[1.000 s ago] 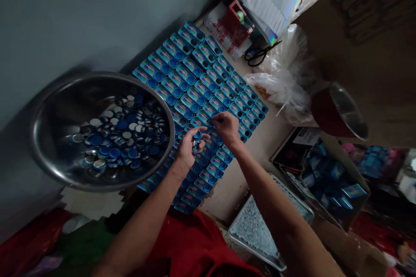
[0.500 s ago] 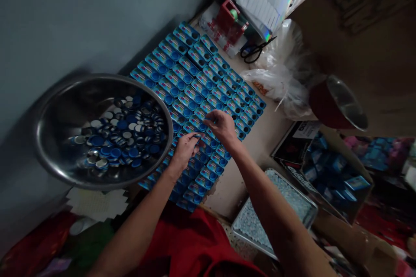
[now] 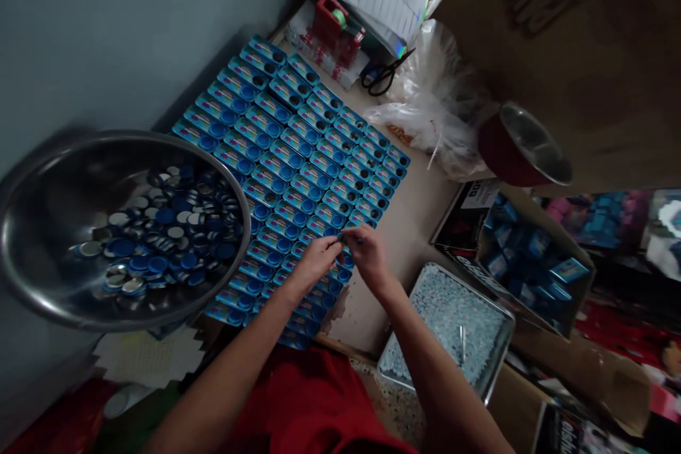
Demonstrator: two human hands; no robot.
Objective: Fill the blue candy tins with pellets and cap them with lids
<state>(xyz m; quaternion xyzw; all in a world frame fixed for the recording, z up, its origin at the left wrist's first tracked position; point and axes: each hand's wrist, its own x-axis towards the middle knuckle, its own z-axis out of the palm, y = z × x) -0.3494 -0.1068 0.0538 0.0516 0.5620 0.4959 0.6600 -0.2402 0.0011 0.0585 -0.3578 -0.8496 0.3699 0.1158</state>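
Note:
Rows of small blue packs [image 3: 298, 145] cover the table top, many with a blue disc in their round opening and others with a dark opening. Above the near part of these rows my two hands meet. My left hand [image 3: 318, 259] is closed around small round tins [image 3: 342, 236], mostly hidden by its fingers. The thumb and index finger of my right hand [image 3: 368, 252] pinch at the same spot, by the left fingertips. To the left, a large steel bowl [image 3: 242, 213] holds many blue and silver round tins [image 3: 164, 216].
A metal tray [image 3: 383, 369] of pale pellets lies at the right, beside a carton [image 3: 462, 216] of blue packs. Farther back are scissors [image 3: 386, 74], a red tape dispenser [image 3: 330, 18], plastic bags [image 3: 425, 99] and a red bowl [image 3: 505, 152].
My right hand has come down from the packs to my left hand, and their fingertips now meet. The camera view has shifted, so the bowl and packs appear farther left.

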